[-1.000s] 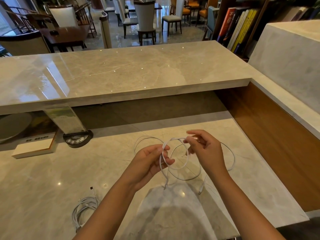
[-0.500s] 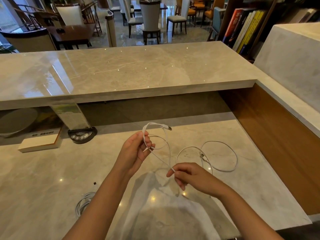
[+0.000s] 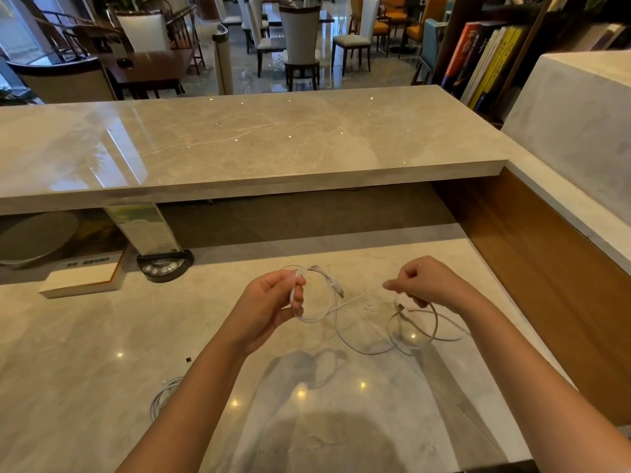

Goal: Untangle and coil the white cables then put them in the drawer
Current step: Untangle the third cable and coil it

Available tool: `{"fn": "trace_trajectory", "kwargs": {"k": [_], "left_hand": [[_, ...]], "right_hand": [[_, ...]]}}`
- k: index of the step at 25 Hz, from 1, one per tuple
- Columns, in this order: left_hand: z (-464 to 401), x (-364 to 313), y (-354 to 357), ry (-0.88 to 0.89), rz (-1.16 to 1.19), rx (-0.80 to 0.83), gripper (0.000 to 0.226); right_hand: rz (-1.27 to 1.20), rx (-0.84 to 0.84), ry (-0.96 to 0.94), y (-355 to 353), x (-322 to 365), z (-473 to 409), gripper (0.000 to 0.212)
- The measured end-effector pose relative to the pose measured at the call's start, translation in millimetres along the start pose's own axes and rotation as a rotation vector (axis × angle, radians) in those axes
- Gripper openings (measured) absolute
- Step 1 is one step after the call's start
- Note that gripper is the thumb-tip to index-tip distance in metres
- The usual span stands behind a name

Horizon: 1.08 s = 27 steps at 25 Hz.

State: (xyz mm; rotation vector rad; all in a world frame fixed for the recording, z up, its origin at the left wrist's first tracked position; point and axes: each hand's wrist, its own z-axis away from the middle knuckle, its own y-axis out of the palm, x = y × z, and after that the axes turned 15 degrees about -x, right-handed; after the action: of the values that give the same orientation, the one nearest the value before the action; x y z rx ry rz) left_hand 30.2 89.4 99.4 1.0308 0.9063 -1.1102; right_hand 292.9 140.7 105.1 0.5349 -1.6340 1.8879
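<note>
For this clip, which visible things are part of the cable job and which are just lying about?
Job:
- white cable, held between left hand and right hand
- coiled cable on the counter

Lying about:
- book
- sign stand

No drawer is in view.

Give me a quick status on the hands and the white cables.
Left hand pinching a small loop of white cable; right hand pinching its far end. Middle of cable loose on counter. Second cable bundled, left. No drawer in view.

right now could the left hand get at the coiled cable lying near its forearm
Probably not yet: the left hand is shut on a white cable loop, though the path to the coiled cable on the counter looks free.
</note>
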Motion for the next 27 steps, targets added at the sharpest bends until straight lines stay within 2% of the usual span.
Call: {"fn": "trace_trajectory", "kwargs": {"k": [2,4,8,10,13,17,22,24,27], "left_hand": [[4,2,4,-0.003,-0.120,0.010,0.027],[6,6,8,0.016,-0.238,-0.015,0.027],[5,12,10,0.062,-0.316,-0.120,0.026],[5,14,7,0.031,-0.234,-0.123,0.026],[5,16,0,-0.032,-0.064,-0.087,0.026],[3,20,-5,-0.077,-0.177,-0.001,0.025],[1,25,-8,-0.157,-0.159,0.035,0.026],[-1,26,-9,-0.141,-0.224,-0.003,0.026],[-4,32,-10,-0.129,-0.209,-0.147,0.023]], "right_hand": [[0.128,-0.129,-0.006,12,15,-8,0.032],[0.172,-0.180,-0.014,28,27,-11,0.033],[-0.012,-0.250,-0.038,47,38,-9,0.038],[-0.018,-0.213,-0.028,53,36,-9,0.038],[0.143,-0.063,0.013,63,25,-11,0.038],[0.062,-0.063,0.005,64,22,-14,0.032],[0.115,-0.017,-0.041,66,28,-16,0.030],[0.015,-0.005,-0.029,63,30,-10,0.025],[-0.319,0.008,0.056,52,40,6,0.023]]}}
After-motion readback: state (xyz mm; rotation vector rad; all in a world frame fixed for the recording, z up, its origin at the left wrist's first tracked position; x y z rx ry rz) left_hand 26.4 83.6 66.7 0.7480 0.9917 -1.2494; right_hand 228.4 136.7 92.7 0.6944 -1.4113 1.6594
